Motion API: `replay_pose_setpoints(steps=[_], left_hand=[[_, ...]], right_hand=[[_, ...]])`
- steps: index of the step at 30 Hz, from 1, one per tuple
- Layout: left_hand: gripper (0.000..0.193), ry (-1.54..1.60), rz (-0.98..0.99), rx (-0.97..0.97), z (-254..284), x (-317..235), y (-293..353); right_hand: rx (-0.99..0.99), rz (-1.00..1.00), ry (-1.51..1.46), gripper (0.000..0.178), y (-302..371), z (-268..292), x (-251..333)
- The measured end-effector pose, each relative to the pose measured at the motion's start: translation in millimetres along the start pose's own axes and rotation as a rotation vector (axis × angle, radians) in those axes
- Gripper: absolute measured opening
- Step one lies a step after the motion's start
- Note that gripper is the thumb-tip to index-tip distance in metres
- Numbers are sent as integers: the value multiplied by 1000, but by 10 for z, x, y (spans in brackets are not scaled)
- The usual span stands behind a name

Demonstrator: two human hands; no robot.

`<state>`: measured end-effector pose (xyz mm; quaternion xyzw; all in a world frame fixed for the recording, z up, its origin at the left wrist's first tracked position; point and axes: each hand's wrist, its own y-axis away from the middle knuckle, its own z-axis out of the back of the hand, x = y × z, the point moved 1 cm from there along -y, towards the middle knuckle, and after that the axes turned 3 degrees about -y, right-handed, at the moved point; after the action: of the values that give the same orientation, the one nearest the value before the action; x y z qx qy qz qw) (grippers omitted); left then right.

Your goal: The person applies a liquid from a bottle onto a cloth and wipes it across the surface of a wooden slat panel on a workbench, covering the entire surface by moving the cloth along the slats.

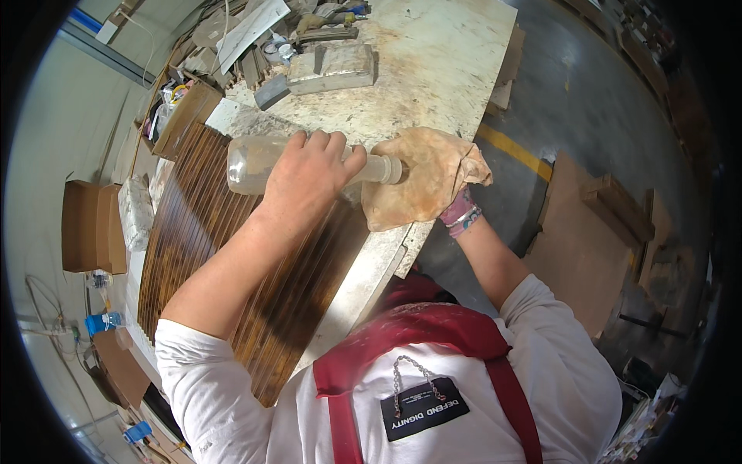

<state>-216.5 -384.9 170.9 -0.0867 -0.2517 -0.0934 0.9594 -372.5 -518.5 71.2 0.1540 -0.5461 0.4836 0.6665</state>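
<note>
My left hand (pixel 313 170) is wrapped round a clear plastic bottle (pixel 249 165), tipped nearly level. Its open mouth points right and meets a tan, stained cloth (pixel 429 174), where a darker wet-looking patch shows. Under the cloth is my right hand (pixel 461 212) in a purple glove, holding it up. The glove's cuff shows, but the fingers are hidden by the cloth. Below the bottle lies a dark brown, glossy panel of narrow wooden slats (pixel 278 286) on the worktable (pixel 433 62), partly in shadow.
A pale block (pixel 332 69), a grey block (pixel 272 92) and cluttered tools lie at the table's far side. A cardboard box (pixel 188 120) stands at the far left. Right of the table edge is grey floor with a yellow line (pixel 514 153) and brown boards (pixel 580 240).
</note>
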Motion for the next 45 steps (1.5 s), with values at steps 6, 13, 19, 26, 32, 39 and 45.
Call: replay_pose_setpoints(steps=[6,13,19,26,32,39,45], left_hand=[[36,-99,-45,75,-5,124,-210],[46,11,-78,174,-297,94,-299],[62,599,307,-279,-868,133,-557],[73,1280,936,-532,-1901,331,-1071],[85,1338,938,-464,-2052,427,-1216],[73,1142,875,-540,-1819,87,-79],[40,774,1122,-441,-769,-553,2867]], right_hand=[[-217,-54,-605,41,249,-100,-647],[-100,-25,275,50,118,99,-376],[-193,74,257,62,372,-118,-1450],[-384,-409,-997,66,745,421,-1944],[-119,-260,-1541,62,889,335,-1939],[-191,-357,-1132,60,686,107,-1611],[61,-287,-739,58,191,-994,-731]])
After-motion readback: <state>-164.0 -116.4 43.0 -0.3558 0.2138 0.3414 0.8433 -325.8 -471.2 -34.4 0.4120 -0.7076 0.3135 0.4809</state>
